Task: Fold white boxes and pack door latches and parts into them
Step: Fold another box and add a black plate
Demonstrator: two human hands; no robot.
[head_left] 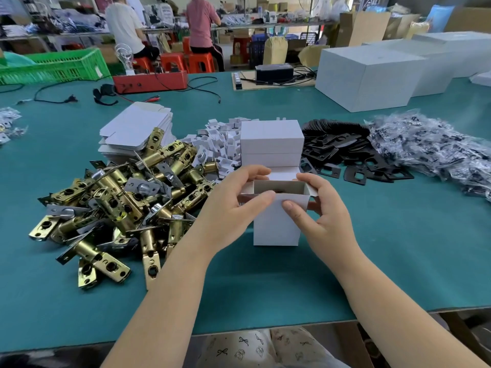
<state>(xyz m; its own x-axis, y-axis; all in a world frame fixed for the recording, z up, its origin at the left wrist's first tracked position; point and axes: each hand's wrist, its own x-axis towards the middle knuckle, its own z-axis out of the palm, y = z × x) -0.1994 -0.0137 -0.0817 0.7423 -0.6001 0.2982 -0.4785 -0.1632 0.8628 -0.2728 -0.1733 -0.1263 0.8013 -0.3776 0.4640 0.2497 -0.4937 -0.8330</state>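
Note:
A small white box (275, 227) stands upright on the green table (398, 248), its top open with something dark inside. My left hand (233, 200) grips its left top edge, thumb on the front flap. My right hand (321, 205) holds the right top edge, thumb pressing the front flap. A heap of brass door latches (114, 208) lies to the left. Just behind the box, two closed white boxes (271, 143) are stacked.
Flat white box blanks (132, 128) lie behind the latches, small white card pieces (220, 144) beside them. Black strike plates (342, 152) and bagged parts (430, 152) spread to the right. Large white cartons (372, 75), a red device (151, 81) and cables sit at the back.

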